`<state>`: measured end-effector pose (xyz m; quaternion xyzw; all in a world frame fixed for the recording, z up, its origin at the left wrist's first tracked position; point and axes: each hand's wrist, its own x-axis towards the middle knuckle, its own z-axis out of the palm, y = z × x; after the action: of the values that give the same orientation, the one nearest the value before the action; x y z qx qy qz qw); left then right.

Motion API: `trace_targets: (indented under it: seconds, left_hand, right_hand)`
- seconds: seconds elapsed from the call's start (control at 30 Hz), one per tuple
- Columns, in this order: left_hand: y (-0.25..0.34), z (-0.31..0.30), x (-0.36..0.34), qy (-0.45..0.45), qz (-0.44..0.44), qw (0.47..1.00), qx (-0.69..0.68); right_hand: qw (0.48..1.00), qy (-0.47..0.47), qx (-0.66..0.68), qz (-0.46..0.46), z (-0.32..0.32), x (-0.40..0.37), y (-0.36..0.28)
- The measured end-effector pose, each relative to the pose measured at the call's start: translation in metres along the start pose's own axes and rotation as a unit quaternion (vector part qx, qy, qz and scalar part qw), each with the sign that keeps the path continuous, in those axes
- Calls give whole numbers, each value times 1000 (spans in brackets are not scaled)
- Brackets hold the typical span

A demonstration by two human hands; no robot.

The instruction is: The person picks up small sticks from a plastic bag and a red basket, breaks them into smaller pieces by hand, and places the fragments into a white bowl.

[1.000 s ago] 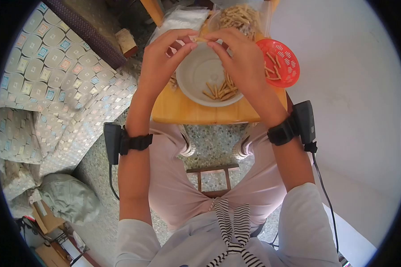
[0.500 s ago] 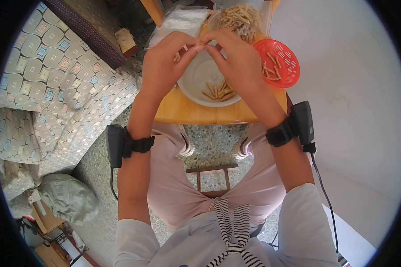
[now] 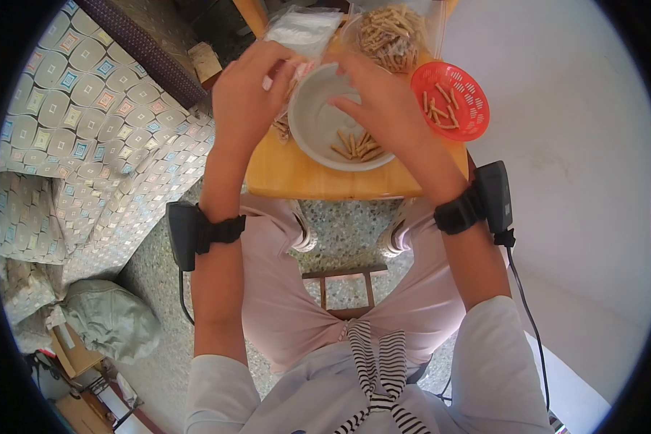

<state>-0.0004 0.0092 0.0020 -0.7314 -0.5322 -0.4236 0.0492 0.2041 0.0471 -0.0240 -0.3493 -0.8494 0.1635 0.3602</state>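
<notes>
My right hand (image 3: 383, 98) hovers over a pale round bowl (image 3: 300, 137), thumb and forefinger spread with nothing visible between them. Several short tan root-like sticks (image 3: 356, 146) lie in the near part of the bowl. To the bowl's left, my left hand (image 3: 247, 94) has its thumb and forefinger apart, beside a printed plastic bag (image 3: 300, 70); its other fingers are partly hidden. More tan pieces (image 3: 282, 129) show between this hand and the bowl. On the right, a red perforated basket (image 3: 477, 108) holds several similar sticks.
A clear bag filled with tan sticks (image 3: 392, 36) lies behind the bowl. Clear plastic bags (image 3: 304, 30) are at the back left. Everything stands on a yellow wooden surface (image 3: 318, 186), with a white wall (image 3: 571, 145) to the right and a patterned cover (image 3: 116, 145) to the left.
My hands, fingertips together over the bowl's far rim before, have separated. The left moved left, uncovering the printed bag; the right stays over the bowl with its fingers spread.
</notes>
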Motion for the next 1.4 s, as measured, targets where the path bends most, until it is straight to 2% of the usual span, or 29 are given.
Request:
trace_targets:
  seconds: [0.03,0.07,0.1,0.13,0.17,0.23,0.3,0.47,0.57,0.63,0.7,0.73,0.83,0.87,0.9,0.93,1.13,1.2,1.33,1.4]
  left_hand:
    - [-4,-2,0,0,0,1000,0]
    - [-9,-3,0,-5,-20,999,44]
    - [-15,-5,-1,-9,-40,995,88]
    - [-21,-4,-3,-9,-39,995,89]
    - [-28,-1,-6,-8,-10,990,144]
    - [-35,4,-15,-7,18,980,199]
    - [-39,6,-22,-53,-10,975,215]
    - [-42,6,-18,-52,-28,980,189]
    - [-39,5,-18,-56,-52,983,165]
    - [-37,4,-19,-70,-64,982,163]
    - [-33,4,-19,-125,-195,968,95]
    - [-31,4,-18,-126,-195,968,95]
    - [-27,1,-13,-122,-237,963,49]
    - [-25,1,-11,-80,-233,969,21]
    - [-25,2,-11,-38,-229,973,-8]
    - [-26,2,-11,-39,-229,973,-8]
    - [-38,7,-16,-91,-220,971,6]
    - [-34,9,-13,5,-58,994,96]
    - [-19,2,-6,-17,-54,998,27]
    - [-7,3,-3,-138,-125,973,-138]
  right_hand:
    - [996,-43,-83,-14,4,-4,9]
    - [996,-43,-82,-15,7,-10,17]
    - [987,-89,-129,-18,9,-14,22]
    - [975,-135,-176,-21,12,-18,27]
    - [975,-135,-177,-22,16,-22,32]
    - [944,-237,-222,65,19,-28,29]
    - [937,-249,-237,67,18,-29,25]
    - [930,-274,-235,76,20,-27,28]
    - [918,-274,-279,64,22,-29,29]
    - [916,-274,-274,99,23,-28,28]
    - [916,-288,-254,116,20,-25,27]
    - [915,-301,-234,133,19,-24,26]
    - [921,-299,-199,151,20,-20,29]
    - [921,-299,-199,152,22,-21,31]
    - [948,-245,-165,120,23,-24,32]
    - [969,-189,-130,87,25,-26,34]
    - [991,-130,-33,29,24,-16,31]
    - [993,-113,-12,24,20,-13,27]
    - [995,-85,53,26,12,-3,13]
    - [996,-51,76,11,14,2,10]
